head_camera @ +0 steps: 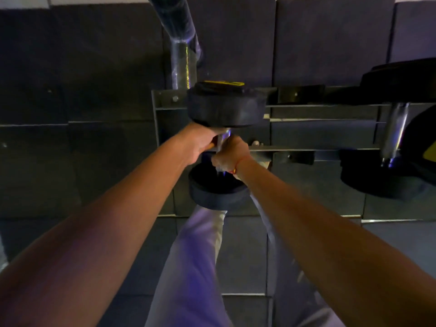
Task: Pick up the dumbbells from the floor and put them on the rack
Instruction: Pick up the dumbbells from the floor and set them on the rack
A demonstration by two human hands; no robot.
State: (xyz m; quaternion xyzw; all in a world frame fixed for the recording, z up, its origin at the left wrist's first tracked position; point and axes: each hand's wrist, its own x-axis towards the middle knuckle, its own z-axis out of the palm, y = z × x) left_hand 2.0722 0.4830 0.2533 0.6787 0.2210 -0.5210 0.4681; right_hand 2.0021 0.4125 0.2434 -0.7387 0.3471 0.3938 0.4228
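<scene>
Both hands clench one dumbbell (224, 109) by its steel handle, left hand (198, 143) nearer the far head, right hand (227, 154) just behind it. The dumbbell hangs over the rack (295, 149) at its left end, open rail to the right before a second dumbbell (396, 138). A yellow label tops the far head, unreadable.

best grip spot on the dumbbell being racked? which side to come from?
The knurled metal handle between the two heads. The dumbbell lies lengthwise away from the person, heads too wide to grasp, so come at the handle from its sides: left hand from the left, right hand from the right, as both grip it now over the rack.
</scene>
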